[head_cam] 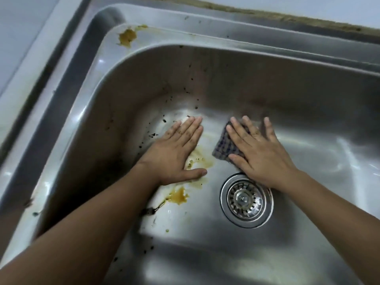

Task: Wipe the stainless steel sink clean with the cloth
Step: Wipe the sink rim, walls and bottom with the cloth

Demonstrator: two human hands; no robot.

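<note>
Right hand (259, 153) presses the soft, limp cloth (223, 149) flat with straight fingers, at the drain's (245, 199) twelve o'clock; left hand (176, 153) rests flat, holding nothing.

Sink (267, 83): grey steel. Cloth (223, 146): dark blue and white check. Stains (178, 196): yellow-brown. Specks (164, 121): black. Counter (22, 27): pale grey.

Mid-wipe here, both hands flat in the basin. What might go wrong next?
The left hand rests bare on the sink floor over the yellow-brown stain, so it may smear it. The cloth under the right hand sits beside the drain strainer; dark specks could get pushed in.
</note>
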